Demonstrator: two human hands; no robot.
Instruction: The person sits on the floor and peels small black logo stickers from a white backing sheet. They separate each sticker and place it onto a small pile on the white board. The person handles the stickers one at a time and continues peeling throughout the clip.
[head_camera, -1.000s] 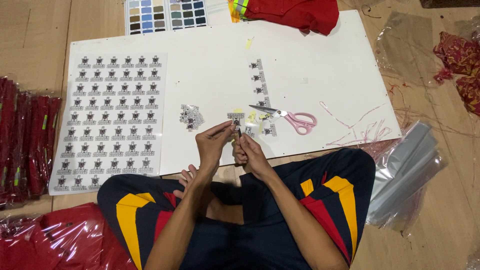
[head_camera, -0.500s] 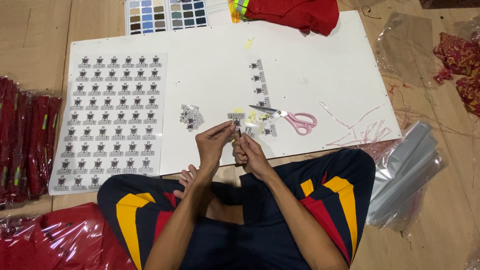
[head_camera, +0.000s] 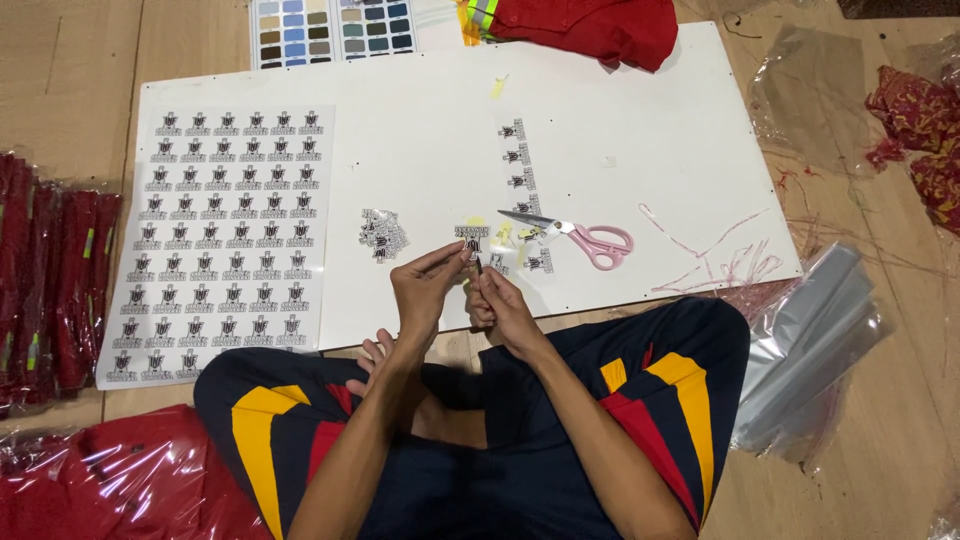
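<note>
My left hand and my right hand meet over the near edge of a white board. Between their fingertips they pinch one small black-and-white cut-out sticker. My right hand also seems to hold a thin dark tool against it. A small pile of cut stickers lies just left of my hands. Pink-handled scissors lie shut on the board to the right. A short strip of stickers runs up the board above them.
A large sticker sheet covers the board's left side. Colour swatch cards and a red garment lie at the far edge. Bagged red garments sit left, clear plastic bags right. My crossed legs are below.
</note>
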